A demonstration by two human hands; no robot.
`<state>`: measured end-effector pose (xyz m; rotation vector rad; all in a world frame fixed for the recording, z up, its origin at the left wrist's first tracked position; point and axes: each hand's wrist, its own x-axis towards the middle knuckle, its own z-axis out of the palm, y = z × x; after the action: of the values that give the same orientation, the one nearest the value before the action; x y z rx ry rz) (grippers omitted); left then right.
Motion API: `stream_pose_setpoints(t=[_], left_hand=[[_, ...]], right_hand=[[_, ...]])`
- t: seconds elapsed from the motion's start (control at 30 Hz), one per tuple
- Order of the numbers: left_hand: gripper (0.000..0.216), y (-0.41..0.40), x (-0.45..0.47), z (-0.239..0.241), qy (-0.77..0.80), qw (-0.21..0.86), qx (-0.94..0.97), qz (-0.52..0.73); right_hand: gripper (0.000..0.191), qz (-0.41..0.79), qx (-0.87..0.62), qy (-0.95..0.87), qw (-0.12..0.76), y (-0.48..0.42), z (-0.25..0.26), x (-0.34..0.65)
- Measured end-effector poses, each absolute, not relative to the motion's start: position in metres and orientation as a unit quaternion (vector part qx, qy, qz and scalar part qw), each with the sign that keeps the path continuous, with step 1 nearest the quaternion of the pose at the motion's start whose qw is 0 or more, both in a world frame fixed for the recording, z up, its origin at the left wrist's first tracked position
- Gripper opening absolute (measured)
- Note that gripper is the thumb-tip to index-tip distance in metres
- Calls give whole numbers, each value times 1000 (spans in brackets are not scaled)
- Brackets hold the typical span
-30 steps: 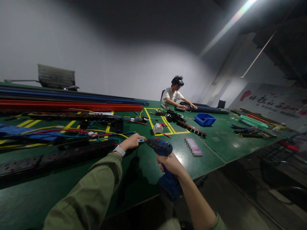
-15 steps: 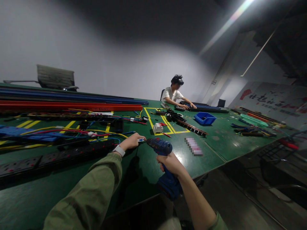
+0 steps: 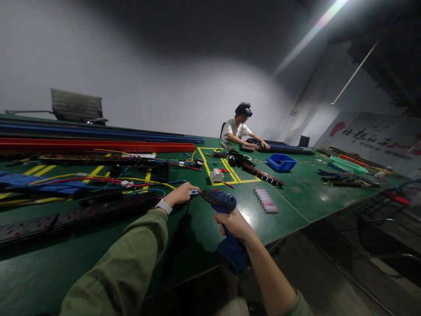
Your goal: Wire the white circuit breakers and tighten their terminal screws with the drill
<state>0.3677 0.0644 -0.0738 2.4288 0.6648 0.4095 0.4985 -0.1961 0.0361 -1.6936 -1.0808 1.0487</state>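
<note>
My right hand [image 3: 233, 224] is closed round the handle of a blue cordless drill [image 3: 221, 199], its bit pointing left. Between the fingers of my left hand [image 3: 178, 194] is a small white-and-blue connector block [image 3: 194, 192]. The drill's tip is right at that block; whether they touch I cannot tell. Just left of my left hand lies a long black power strip [image 3: 98, 213] with sockets, and yellow, red and blue wires [image 3: 131, 181] run above it. A white circuit breaker [image 3: 216, 175] with red leads sits beyond the drill.
A blue bin [image 3: 281, 163] and a pixelated flat item [image 3: 265, 201] are to the right on the green table [image 3: 296, 193]. Orange channels [image 3: 98, 145] line the left rear. Across the table, a person [image 3: 238, 127] handles black strips.
Hardly anything differs. Both hands, the drill and the connector block keep their places, and the other person's hands have barely moved.
</note>
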Motion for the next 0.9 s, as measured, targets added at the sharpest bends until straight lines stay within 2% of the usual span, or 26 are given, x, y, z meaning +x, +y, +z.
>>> stream_pose_setpoints(t=[0.9], left_hand=[[60, 63, 368, -72, 249, 291, 912, 148]], right_hand=[[5, 412, -689, -430, 414, -198, 41, 497]])
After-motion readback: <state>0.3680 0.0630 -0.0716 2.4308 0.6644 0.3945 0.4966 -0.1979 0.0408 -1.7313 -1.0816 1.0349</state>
